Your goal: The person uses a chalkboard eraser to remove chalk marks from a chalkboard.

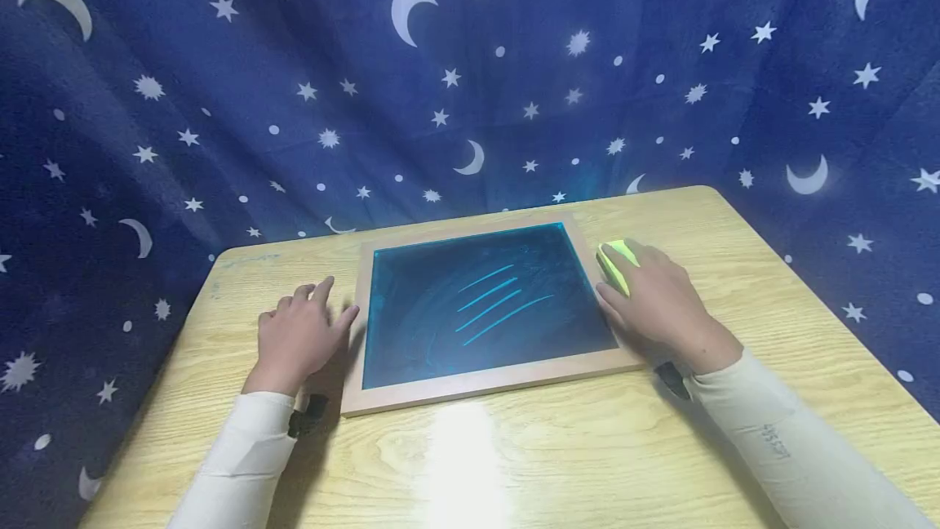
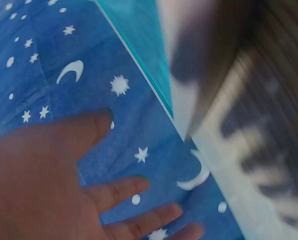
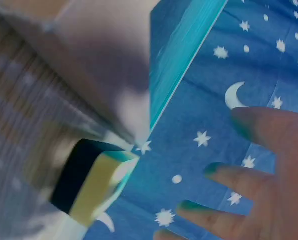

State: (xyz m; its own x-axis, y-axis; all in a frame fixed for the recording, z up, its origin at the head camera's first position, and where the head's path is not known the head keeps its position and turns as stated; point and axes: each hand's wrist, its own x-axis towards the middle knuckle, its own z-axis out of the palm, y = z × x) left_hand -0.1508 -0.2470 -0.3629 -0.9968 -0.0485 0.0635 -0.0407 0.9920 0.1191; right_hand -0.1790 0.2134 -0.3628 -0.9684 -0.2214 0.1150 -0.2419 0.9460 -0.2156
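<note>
A small blackboard (image 1: 411, 300) in a pale wooden frame (image 1: 514, 386) lies on the table, with several light blue slanting strokes (image 1: 490, 296) across its middle. To its left hovers my left hand (image 1: 297, 337), fingers spread and holding nothing; the thumb tip is close to the frame. A yellow and black block eraser (image 1: 617, 264) rests at the right of the frame. My right hand (image 1: 661, 296) is over it in the head view and partly covers it. In the right wrist view the fingers are spread, with a gap between them and the eraser (image 3: 91, 187).
The wooden table (image 1: 389, 464) has rounded far corners and a bright glare near its front. Faint blue smudges (image 1: 250, 260) mark its far left. A blue curtain (image 1: 382, 104) with white moons and stars hangs behind and along both sides.
</note>
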